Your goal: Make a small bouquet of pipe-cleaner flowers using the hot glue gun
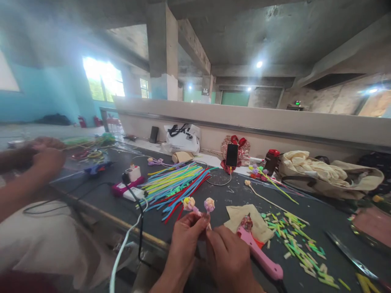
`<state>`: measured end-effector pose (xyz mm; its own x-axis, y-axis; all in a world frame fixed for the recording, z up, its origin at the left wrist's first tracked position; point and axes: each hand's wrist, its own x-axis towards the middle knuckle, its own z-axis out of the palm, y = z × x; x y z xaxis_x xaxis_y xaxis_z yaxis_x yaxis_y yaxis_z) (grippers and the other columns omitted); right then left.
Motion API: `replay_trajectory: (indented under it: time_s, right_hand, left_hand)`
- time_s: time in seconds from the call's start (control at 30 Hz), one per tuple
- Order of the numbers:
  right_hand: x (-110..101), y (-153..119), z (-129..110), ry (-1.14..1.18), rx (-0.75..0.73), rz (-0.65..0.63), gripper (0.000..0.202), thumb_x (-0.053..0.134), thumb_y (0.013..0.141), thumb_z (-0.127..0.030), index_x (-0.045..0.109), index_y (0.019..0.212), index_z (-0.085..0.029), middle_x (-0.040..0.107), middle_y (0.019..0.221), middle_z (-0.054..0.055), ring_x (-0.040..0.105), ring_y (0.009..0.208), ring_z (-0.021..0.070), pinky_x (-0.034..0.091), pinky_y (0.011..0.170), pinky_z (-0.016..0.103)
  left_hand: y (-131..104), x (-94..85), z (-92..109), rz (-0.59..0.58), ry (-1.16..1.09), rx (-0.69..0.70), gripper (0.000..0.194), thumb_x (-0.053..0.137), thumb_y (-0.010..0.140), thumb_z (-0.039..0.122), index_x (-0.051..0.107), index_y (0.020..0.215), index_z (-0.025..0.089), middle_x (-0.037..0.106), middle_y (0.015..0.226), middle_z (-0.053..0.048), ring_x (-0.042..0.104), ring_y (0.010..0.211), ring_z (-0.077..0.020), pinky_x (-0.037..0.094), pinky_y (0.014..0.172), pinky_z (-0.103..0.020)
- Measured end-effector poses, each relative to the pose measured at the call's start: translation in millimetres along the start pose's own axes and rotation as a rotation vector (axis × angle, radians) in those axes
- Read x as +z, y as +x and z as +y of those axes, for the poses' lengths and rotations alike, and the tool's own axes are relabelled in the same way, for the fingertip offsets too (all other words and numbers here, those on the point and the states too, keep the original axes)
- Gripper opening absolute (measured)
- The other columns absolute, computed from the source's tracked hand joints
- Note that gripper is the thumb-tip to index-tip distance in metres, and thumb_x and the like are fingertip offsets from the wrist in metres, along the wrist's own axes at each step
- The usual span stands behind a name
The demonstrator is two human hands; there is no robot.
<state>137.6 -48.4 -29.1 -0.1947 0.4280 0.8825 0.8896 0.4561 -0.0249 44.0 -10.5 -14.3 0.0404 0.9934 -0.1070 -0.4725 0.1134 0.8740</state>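
Observation:
My left hand (186,240) pinches a fuzzy pipe-cleaner flower stem between thumb and fingers. Above it show a yellow-and-pink flower head (188,203) and a pale pink-and-cream flower head (209,204). Close beside it, my right hand (229,254) is closed on the lower part of the stem below the pale head; its fingertips are partly hidden. Right of my hands, a pink hot glue gun (259,256) lies with its nozzle on a beige paper sheet (235,213). Behind my hands spreads a pile of coloured pipe cleaners (180,183).
Small cut pieces (293,236) are scattered at right, near a blade-like metal tool (351,252). A power strip (128,191) with cables stands left. Along the back are a phone (231,155), a white bag (183,138) and a cloth bag (330,175). At far left another person's hands (49,154) work.

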Motion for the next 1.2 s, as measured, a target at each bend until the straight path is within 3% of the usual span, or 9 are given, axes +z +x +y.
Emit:
replay_trajectory:
  time_s: [0.1, 0.17, 0.23, 0.43, 0.57, 0.77, 0.87, 1.0, 1.2]
  right_hand:
    - [-2, 0, 1, -0.053, -0.07, -0.074, 0.018, 0.042, 0.082, -0.01, 0.059, 0.081, -0.015, 0.053, 0.056, 0.002, 0.048, 0.051, 0.0138, 0.031, 0.047, 0.025]
    - [-8, 1, 3, 0.056, -0.032, -0.127, 0.016, 0.044, 0.081, -0.012, 0.06, 0.082, -0.016, 0.055, 0.059, 0.002, 0.05, 0.054, 0.0142, 0.033, 0.049, 0.024]
    - [-17, 3, 7, 0.282, 0.11, -0.187, 0.012, 0.048, 0.08, -0.018, 0.06, 0.082, -0.017, 0.058, 0.064, 0.003, 0.052, 0.059, 0.0136, 0.037, 0.053, 0.023]
    - [-38, 19, 19, 0.757, 0.798, -0.345, 0.023, 0.048, 0.079, -0.033, 0.061, 0.071, -0.016, 0.054, 0.057, -0.001, 0.048, 0.051, 0.0101, 0.035, 0.046, 0.019]
    - [-31, 23, 13, 1.1, 0.946, -0.48, 0.022, 0.056, 0.073, -0.033, 0.058, 0.066, -0.013, 0.052, 0.053, -0.003, 0.045, 0.047, 0.0078, 0.034, 0.045, 0.018]
    - [-23, 19, 8, 1.264, 1.243, -0.489, 0.015, 0.063, 0.062, -0.025, 0.055, 0.057, -0.013, 0.046, 0.042, -0.007, 0.034, 0.035, 0.0029, 0.024, 0.037, 0.015]
    - [-22, 18, 9, 1.307, 1.313, -0.507, 0.009, 0.061, 0.06, -0.021, 0.057, 0.059, -0.013, 0.05, 0.042, -0.005, 0.037, 0.032, 0.0035, 0.024, 0.035, 0.015]
    - [-19, 16, 10, 1.313, 1.289, -0.491, 0.005, 0.056, 0.056, -0.014, 0.054, 0.052, -0.013, 0.051, 0.041, -0.005, 0.037, 0.029, 0.003, 0.023, 0.033, 0.016]
    - [-17, 17, 11, 1.21, 1.228, -0.57, 0.004, 0.05, 0.061, -0.016, 0.051, 0.057, -0.014, 0.053, 0.045, -0.004, 0.036, 0.03, 0.0032, 0.022, 0.033, 0.016]
  left_hand:
    - [-1, -0.3, 1, -0.001, -0.043, -0.044, 0.022, 0.074, 0.05, 0.025, 0.057, 0.055, 0.012, 0.053, 0.044, 0.006, 0.042, 0.039, -0.0038, 0.032, 0.042, -0.016]
    - [-3, -1.6, 3, -0.029, -0.071, -0.102, 0.021, 0.073, 0.052, 0.025, 0.057, 0.057, 0.013, 0.053, 0.044, 0.006, 0.043, 0.038, -0.0042, 0.033, 0.042, -0.016]
    - [-5, -3.8, 6, -0.069, -0.088, -0.165, 0.019, 0.072, 0.054, 0.025, 0.057, 0.058, 0.013, 0.054, 0.044, 0.005, 0.045, 0.038, -0.0047, 0.033, 0.041, -0.016]
    - [-12, -6.4, 15, -0.185, -0.12, -0.315, 0.014, 0.071, 0.056, 0.021, 0.061, 0.061, 0.013, 0.058, 0.048, 0.004, 0.051, 0.041, -0.0067, 0.039, 0.042, -0.017]
    - [-13, -2.4, 13, -0.185, -0.144, -0.301, 0.015, 0.072, 0.055, 0.022, 0.063, 0.064, 0.013, 0.06, 0.05, 0.001, 0.054, 0.043, -0.0088, 0.042, 0.044, -0.019]
    - [-16, -5.6, 15, -0.197, -0.107, -0.32, 0.013, 0.07, 0.058, 0.024, 0.065, 0.063, 0.013, 0.059, 0.051, 0.001, 0.052, 0.042, -0.0084, 0.043, 0.043, -0.019]
    - [-13, -11.0, 13, -0.244, -0.043, -0.291, 0.016, 0.065, 0.064, 0.028, 0.066, 0.067, 0.013, 0.06, 0.051, 0.0, 0.052, 0.041, -0.0081, 0.037, 0.037, -0.016]
    - [-12, -12.3, 11, -0.283, 0.039, -0.219, 0.016, 0.062, 0.067, 0.028, 0.065, 0.068, 0.012, 0.059, 0.05, 0.0, 0.052, 0.04, -0.0077, 0.032, 0.035, -0.014]
    - [-17, -5.5, 14, -0.258, 0.075, -0.127, 0.014, 0.069, 0.056, 0.023, 0.061, 0.06, 0.012, 0.057, 0.046, 0.001, 0.05, 0.038, -0.0088, 0.036, 0.041, -0.019]
